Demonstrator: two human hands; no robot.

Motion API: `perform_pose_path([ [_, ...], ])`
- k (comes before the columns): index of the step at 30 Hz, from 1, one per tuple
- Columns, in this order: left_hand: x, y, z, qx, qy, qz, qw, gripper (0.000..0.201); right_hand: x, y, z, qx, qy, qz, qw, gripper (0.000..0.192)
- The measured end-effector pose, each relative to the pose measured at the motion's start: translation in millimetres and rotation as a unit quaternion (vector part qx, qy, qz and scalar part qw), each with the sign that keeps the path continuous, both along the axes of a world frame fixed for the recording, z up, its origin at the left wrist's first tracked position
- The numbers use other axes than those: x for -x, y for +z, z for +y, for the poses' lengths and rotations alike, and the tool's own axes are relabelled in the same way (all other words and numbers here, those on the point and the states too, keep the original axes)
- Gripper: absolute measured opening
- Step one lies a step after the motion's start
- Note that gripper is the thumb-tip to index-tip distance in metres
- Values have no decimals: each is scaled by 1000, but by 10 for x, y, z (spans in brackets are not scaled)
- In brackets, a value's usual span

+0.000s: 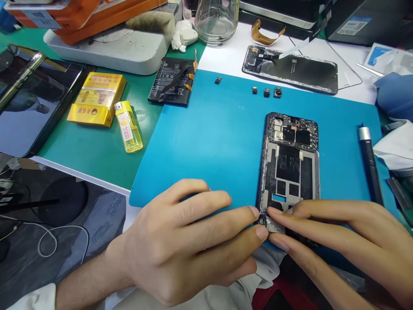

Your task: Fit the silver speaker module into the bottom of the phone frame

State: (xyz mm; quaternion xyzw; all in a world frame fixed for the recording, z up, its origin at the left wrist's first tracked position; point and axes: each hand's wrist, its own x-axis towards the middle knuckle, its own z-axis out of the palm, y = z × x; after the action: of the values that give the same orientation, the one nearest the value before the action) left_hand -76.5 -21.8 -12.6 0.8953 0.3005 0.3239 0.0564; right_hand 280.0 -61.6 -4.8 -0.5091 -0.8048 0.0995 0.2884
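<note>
An opened phone frame (288,165) lies on the blue mat, its circuit board bared at the top and its battery bay vacant. My left hand (180,237) is closed at the lower left corner of the frame, fingertips on the edge and thumb tucked underneath. From the right, my right hand (348,241) pinches the bottom end, thumb and fingertips around a small silvery part (275,226) there. Whether that part is loose or fixed to the frame I cannot tell. The fingers hide most of the frame's lower end.
Several tiny camera modules (266,92) sit along the mat's (206,142) far side. Behind them are a detached phone screen (303,71) and a glass jar (217,21). To the left are a battery (172,82), a yellow lighter (128,127) and a yellow box (98,99). A black pen-like tool (369,163) lies right.
</note>
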Motion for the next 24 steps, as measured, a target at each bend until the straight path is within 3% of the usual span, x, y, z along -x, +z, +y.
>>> perform_pose_path([
  [5,-31,17,10,16,10,-12,1000,28,-48,-29,5,5,-7,1,1000,39],
  [9,-63,19,19,32,21,-35,999,27,152,52,97,18,-1,-3,1000,40],
  [13,-67,24,-3,57,31,-51,997,23,411,194,224,27,42,-31,998,26],
  [17,-46,35,-19,55,18,-35,998,27,467,244,232,15,54,-25,998,18],
  [24,-35,16,31,35,12,-29,999,31,226,66,20,10,8,1,1000,44],
])
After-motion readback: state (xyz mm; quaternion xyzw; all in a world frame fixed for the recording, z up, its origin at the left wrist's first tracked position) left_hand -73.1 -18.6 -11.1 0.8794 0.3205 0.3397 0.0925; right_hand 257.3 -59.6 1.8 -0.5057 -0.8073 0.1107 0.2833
